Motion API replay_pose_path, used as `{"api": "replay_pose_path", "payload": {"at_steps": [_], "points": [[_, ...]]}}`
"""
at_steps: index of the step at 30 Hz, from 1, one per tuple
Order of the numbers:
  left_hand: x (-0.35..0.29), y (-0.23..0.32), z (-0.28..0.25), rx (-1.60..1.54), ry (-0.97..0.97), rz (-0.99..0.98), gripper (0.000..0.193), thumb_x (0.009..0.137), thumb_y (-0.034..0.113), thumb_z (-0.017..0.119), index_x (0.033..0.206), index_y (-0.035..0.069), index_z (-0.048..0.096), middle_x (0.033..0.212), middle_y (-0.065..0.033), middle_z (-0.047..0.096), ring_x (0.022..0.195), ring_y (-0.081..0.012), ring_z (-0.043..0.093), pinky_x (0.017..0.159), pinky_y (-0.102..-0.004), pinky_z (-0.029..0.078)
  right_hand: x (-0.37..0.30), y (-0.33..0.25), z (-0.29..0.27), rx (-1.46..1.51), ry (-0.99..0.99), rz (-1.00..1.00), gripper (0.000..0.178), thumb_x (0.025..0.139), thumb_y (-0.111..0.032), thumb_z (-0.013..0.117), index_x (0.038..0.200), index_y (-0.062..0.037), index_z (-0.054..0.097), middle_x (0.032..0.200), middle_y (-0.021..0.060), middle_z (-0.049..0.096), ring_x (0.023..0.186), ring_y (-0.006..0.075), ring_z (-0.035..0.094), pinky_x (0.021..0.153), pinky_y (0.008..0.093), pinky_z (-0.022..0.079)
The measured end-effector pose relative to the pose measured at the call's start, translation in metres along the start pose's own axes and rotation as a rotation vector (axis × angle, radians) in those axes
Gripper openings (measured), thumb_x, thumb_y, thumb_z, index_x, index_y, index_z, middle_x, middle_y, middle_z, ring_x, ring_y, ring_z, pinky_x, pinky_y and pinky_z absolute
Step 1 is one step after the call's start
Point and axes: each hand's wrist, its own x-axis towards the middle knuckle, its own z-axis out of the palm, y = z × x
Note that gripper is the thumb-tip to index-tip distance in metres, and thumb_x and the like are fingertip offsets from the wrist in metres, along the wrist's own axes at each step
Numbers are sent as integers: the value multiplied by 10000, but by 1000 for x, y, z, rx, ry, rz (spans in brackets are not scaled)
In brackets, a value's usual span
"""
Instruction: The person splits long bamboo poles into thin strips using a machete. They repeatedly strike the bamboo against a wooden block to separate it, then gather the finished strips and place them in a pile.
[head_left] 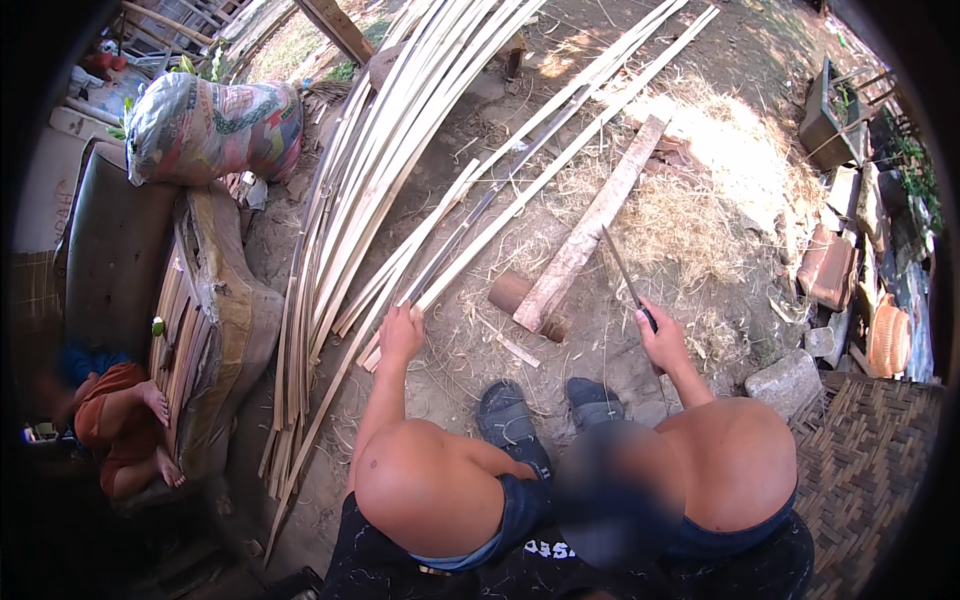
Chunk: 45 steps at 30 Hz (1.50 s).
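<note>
My left hand (402,333) grips the near end of a long bamboo strip (520,190) that runs away up to the right across the dirt. My right hand (660,340) is closed on the dark handle of a long knife (622,268), whose blade points up and away. Between the hands a wooden plank (590,225) leans on a short round log (510,292). A big pile of pale bamboo strips (380,150) lies to the left of my left hand. My knees and dark shoes (510,415) are below.
A worn seat (215,300) stands at the left with a patterned sack (210,125) behind it. Another person sits at the far left (125,430). Stones and bricks (790,380) and a woven mat (860,450) lie at the right. Dry shavings cover the ground.
</note>
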Motion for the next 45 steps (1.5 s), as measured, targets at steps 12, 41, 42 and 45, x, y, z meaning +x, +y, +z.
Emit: {"api": "replay_pose_path", "payload": {"at_steps": [12,41,42,45], "points": [[21,52,-183,-454,283,66,401,844,224,781,1125,34,568,752,10,378,692,-112,395,626,-271,369,-13,-18,-11,145,-24,75,444,945,-341,617,1301,-76,597,1129,210,679,1021,344,669,891,389,505],[119,409,60,-692,-336,-49,250,868,119,577,1051,-14,683,1010,-199,689,1045,-370,642,924,-444,508,-26,-49,36,657,-764,506,283,1012,-175,511,1230,5,515,877,89,633,704,139,617,609,294,530],[120,407,57,-686,-346,-48,240,867,109,571,1039,-15,684,1022,-206,683,1044,-371,642,916,-442,513,-12,-62,33,592,-679,509,277,1005,-174,518,1211,11,522,859,93,637,698,138,618,597,297,527],[123,409,58,-703,-308,-24,224,869,89,557,1021,-20,679,1059,-222,667,1042,-372,644,902,-444,521,7,-82,24,400,-553,468,254,982,-168,533,1142,29,546,796,102,648,672,140,623,561,304,515]]}}
